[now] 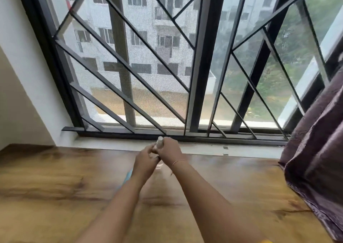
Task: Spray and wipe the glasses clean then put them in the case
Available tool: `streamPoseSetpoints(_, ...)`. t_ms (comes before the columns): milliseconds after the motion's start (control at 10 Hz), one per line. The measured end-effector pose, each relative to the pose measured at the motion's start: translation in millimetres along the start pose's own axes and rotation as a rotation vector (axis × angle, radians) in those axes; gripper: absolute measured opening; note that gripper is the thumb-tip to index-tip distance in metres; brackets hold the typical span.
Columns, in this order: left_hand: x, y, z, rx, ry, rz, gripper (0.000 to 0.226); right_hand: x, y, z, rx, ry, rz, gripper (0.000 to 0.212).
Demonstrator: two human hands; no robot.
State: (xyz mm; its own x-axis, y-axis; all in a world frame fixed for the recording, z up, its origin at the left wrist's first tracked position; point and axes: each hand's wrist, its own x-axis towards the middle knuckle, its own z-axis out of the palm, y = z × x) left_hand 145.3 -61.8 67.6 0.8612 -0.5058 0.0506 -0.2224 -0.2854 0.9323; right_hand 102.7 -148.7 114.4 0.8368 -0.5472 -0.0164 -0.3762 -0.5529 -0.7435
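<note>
Window grille (130, 66) fills the upper view; wooden surface (55, 187) below, purple curtain (315, 140) at my right. My hands meet near the sill. Right hand (169, 150) is wrapped around a small pale spray bottle (159, 142), fingers closed on its body, nozzle end poking above the fist. Left hand (145, 162) sits just beside and below it, fingers curled; whether it holds the glasses I cannot tell, though a faint clear rim (159, 165) shows under the wrists. Blue cloth (129, 176) peeks beside my left forearm. No case visible.

Risks, my judgement:
- nozzle direction hidden, so spray may miss the lenses and wet the wood;
- cramped grip could let the glasses slip.
</note>
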Motion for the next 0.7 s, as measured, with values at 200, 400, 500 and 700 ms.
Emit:
streamPoseSetpoints(200,21.3,-22.3,-23.6,-0.011,-0.012,-0.017,0.038,29.4,-10.0,30.3,-0.07,-0.073,-0.011,0.014)
streamPoseSetpoints(400,28.2,-33.2,-26.2,-0.037,0.021,-0.02,0.028,38.6,-11.5,42.9,-0.113,-0.098,-0.036,0.013)
streamPoseSetpoints(500,28.4,-37.7,-24.7,-0.046,0.016,-0.021,0.034,37.6,-9.7,46.8,-0.047,-0.076,-0.005,0.011)
streamPoseSetpoints(700,28.9,-45.4,-20.5,-0.038,0.023,-0.034,0.062,36.9,-1.1,54.0,0.027,-0.058,0.007,0.021)
